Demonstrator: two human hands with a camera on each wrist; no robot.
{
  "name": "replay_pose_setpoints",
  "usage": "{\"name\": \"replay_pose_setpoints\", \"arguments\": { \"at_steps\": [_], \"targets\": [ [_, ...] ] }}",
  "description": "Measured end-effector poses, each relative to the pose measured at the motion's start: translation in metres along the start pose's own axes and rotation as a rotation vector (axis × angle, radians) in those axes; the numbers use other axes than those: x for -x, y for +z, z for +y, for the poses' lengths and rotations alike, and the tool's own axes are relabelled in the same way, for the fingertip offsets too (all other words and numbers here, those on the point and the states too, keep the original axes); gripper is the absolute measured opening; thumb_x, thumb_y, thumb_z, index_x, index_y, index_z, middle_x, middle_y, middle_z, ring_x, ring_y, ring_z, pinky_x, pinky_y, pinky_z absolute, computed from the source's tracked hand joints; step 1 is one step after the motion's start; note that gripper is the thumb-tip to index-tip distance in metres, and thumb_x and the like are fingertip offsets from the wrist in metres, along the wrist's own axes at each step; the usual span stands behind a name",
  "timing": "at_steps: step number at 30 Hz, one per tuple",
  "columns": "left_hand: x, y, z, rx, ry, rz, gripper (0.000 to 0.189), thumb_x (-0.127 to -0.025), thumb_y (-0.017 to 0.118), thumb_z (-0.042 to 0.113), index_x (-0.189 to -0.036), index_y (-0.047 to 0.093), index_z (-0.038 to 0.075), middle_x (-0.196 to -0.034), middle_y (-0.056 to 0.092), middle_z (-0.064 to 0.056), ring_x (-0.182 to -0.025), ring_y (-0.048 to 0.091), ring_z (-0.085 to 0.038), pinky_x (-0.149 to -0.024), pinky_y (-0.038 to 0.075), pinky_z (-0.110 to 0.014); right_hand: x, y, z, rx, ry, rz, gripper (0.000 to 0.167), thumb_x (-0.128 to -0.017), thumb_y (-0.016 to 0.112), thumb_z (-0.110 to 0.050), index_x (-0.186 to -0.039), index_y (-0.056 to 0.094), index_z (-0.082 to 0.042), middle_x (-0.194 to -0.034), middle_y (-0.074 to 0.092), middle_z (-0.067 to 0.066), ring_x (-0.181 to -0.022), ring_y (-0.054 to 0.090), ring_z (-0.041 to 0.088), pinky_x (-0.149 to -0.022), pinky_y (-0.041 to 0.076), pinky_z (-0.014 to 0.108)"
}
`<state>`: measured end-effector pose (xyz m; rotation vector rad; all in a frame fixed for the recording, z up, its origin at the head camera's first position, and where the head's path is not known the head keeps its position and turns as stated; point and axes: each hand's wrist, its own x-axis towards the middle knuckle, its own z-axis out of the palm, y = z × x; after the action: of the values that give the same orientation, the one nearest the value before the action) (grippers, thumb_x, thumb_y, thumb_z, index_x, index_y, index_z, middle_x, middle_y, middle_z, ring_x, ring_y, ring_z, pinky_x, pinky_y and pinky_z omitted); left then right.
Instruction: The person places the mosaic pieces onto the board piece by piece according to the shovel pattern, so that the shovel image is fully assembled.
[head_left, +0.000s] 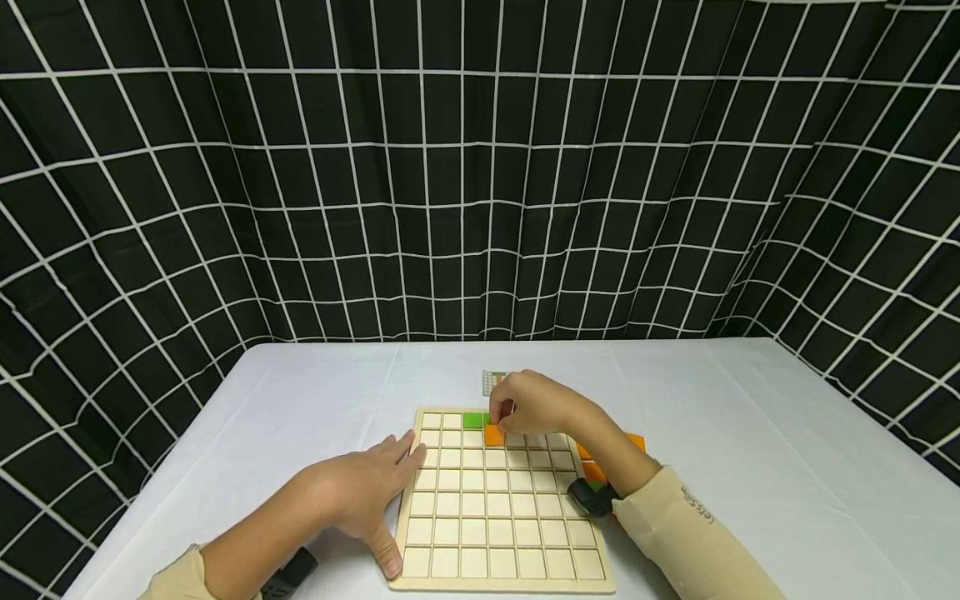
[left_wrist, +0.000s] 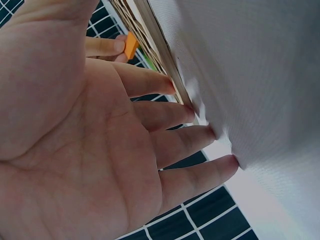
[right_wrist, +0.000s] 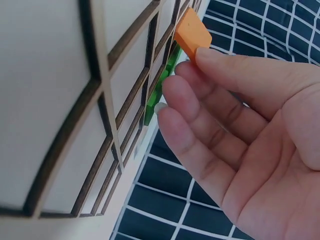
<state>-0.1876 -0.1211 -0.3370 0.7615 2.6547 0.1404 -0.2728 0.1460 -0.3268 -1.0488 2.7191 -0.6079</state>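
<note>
A wooden grid board [head_left: 450,583] lies on the table, divided into rows of square cells. Between the thumb and fingers of my right hand [head_left: 536,404] is an orange square tile [right_wrist: 192,34], pinched by its edge close over the second row. Green tiles [head_left: 473,421] sit in the far row, partly hidden behind that hand; the right wrist view shows them as a green strip [right_wrist: 162,85]. My left hand [head_left: 363,492] is spread along the board's left side, thumb at the near corner. In the left wrist view its straight fingers [left_wrist: 190,140] reach the board's edge and the cloth.
Beyond the board lies a small printed card [head_left: 492,383] with a grid pattern, partly covered by the right hand. More orange tiles [head_left: 594,472] and a bit of green lie right of the board, under the right forearm. A black curtain [head_left: 480,183] with white grid lines surrounds the white-covered table [head_left: 750,467].
</note>
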Motion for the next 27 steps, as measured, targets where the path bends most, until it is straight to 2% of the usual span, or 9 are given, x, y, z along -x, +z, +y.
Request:
{"name": "replay_pose_setpoints", "arguments": {
  "at_steps": [8,17,27],
  "targets": [
    [0.0012,-0.0012,0.0003,0.010,0.002,0.002,0.141,-0.045,0.087,0.062,-0.158,0.027,0.006,-0.165,0.018,-0.016,-0.150,0.019,-0.035,-0.115,0.028,-0.053,0.0005,-0.0005,-0.0022,0.000,-0.010,-0.036,0.014,-0.084,0.075,0.003,-0.081,0.071,-0.010,-0.074,0.063,-0.008,-0.068,0.055,0.009,-0.067,0.050,0.027],
    [0.0005,0.0001,0.0000,0.007,0.000,0.000,0.140,-0.045,0.088,0.062,-0.158,0.027,0.006,-0.165,0.017,-0.016,-0.150,0.019,-0.035,-0.115,0.028,-0.052,0.0013,0.0010,0.0009,-0.007,0.001,-0.068,0.008,-0.086,0.076,-0.001,-0.085,0.074,-0.009,-0.075,0.065,-0.010,-0.069,0.058,0.005,-0.068,0.050,0.026],
    [0.0015,-0.0007,0.0005,0.007,0.002,0.001,0.140,-0.045,0.088,0.061,-0.158,0.027,0.006,-0.165,0.018,-0.015,-0.150,0.019,-0.034,-0.115,0.028,-0.051,0.0024,0.0020,0.0008,0.018,-0.043,-0.057,0.016,-0.088,0.074,-0.002,-0.075,0.075,-0.011,-0.061,0.050,-0.011,-0.060,0.040,0.005,-0.058,0.034,0.023]
  ]
}}
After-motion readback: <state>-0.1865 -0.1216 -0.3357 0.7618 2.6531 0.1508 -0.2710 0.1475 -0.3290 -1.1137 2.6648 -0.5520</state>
